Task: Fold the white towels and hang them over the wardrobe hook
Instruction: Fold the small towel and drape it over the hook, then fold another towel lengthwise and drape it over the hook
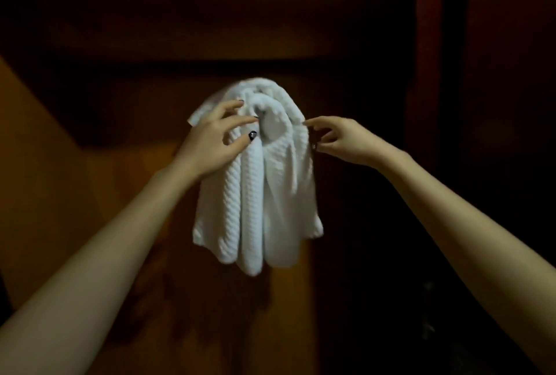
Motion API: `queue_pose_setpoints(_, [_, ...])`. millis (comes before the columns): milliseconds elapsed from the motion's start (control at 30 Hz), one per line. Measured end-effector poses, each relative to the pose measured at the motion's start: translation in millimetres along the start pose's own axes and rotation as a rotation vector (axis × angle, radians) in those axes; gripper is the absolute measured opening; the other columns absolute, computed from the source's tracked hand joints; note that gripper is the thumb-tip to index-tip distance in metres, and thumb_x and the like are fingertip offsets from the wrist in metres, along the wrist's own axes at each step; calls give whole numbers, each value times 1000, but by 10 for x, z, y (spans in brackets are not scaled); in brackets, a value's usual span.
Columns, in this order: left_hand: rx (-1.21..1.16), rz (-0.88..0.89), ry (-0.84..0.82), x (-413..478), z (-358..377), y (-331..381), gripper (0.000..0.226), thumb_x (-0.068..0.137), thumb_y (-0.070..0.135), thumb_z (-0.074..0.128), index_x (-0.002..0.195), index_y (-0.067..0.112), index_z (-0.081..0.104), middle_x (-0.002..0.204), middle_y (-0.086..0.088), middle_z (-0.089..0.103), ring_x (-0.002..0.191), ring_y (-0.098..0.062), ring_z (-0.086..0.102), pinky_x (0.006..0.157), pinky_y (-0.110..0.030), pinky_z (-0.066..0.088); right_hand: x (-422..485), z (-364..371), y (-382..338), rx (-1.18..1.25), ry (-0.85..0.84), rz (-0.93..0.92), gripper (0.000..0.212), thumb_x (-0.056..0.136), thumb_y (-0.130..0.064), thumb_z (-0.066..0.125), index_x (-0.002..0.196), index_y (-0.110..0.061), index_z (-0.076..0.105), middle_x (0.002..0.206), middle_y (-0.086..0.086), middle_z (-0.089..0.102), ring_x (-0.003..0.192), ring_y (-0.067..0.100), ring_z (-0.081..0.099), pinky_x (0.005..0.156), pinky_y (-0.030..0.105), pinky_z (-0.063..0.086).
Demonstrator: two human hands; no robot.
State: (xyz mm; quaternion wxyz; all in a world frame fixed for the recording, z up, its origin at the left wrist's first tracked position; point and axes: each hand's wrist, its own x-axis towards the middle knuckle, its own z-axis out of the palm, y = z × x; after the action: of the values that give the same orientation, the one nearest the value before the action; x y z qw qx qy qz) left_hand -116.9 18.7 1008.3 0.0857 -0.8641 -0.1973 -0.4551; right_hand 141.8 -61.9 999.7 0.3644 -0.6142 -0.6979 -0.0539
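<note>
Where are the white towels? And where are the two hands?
White ribbed cloth towel bundle (pixel 252 194), head view, on its middle hanging fold.
Left hand (pixel 210 142), head view, on the back of the hand.
Right hand (pixel 346 138), head view, on the back of the hand.

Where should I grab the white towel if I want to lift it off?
Probably the bunched top of the white towel, taken from both sides at once, as the left hand and right hand are placed. It humps there over whatever holds it, hidden underneath, while the long folds below hang loose and would likely slide apart if pulled.
</note>
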Motion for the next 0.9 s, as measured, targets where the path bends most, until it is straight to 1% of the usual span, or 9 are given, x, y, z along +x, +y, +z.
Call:
queue_pose_setpoints(100, [-36,77,-35,-438,347,375,30,91,19,64,119,12,67,127,-8,57,121,-22,52,104,-35,39,-804,218,113,-63,-86,121,55,91,-22,65,142,-29,45,134,7,50,114,21,55,90,26,45])
queue_pose_setpoints(233, [-96,85,-307,-1018,971,996,42,93,26,59,133,17,55,133,-4,52,126,-20,44,105,-35,37,-1777,473,310,-108,-159,314,59,93,-21,62,146,-30,38,144,7,43,130,22,45,100,32,45])
queue_pose_setpoints(333, [-144,131,-499,-1439,1498,1453,51,93,31,56,142,19,43,139,-4,46,129,-22,41,103,-39,39,-2621,585,542,-113,-193,473,67,92,-15,61,149,-32,31,147,7,37,129,23,46,97,34,50])
queue_pose_setpoints(400, [-197,155,-581,-1732,1854,1800,55,93,33,54,145,21,38,141,-3,43,130,-22,40,102,-41,42,-3242,611,717,-137,-221,592,70,91,-13,61,150,-31,29,146,9,37,129,25,46,98,35,49])
queue_pose_setpoints(567, [-409,194,-807,-2362,2631,2997,61,93,32,55,148,24,29,147,-3,37,134,-21,35,103,-35,37,-4811,551,1021,-198,-353,964,66,91,-16,62,150,-25,31,144,11,40,128,28,47,102,38,45])
queue_pose_setpoints(667, [-524,305,-922,-2638,2981,3785,60,93,29,54,148,22,29,147,-5,36,133,-23,35,104,-35,35,-5709,384,1093,-204,-332,1156,60,93,-15,60,148,-19,37,146,12,43,133,28,42,106,35,36])
queue_pose_setpoints(733, [-547,390,-1007,-2857,3173,4272,61,94,28,53,149,22,28,148,-5,34,134,-24,33,105,-38,36,-6318,276,1092,-204,-313,1282,57,94,-14,58,147,-16,37,150,12,41,137,28,37,108,35,33])
queue_pose_setpoints(800, [-547,480,-1091,-3105,3339,4706,61,95,28,52,150,20,26,149,-6,33,135,-26,32,107,-40,37,-6924,211,1064,-183,-279,1414,56,95,-14,56,147,-15,37,150,13,40,138,29,36,108,37,33])
queue_pose_setpoints(900, [-555,607,-1215,-3588,3578,5274,61,96,27,50,151,19,23,149,-8,32,134,-27,33,107,-39,35,-7773,231,1021,-123,-262,1573,56,95,-14,56,147,-13,37,150,14,40,136,30,39,108,38,36])
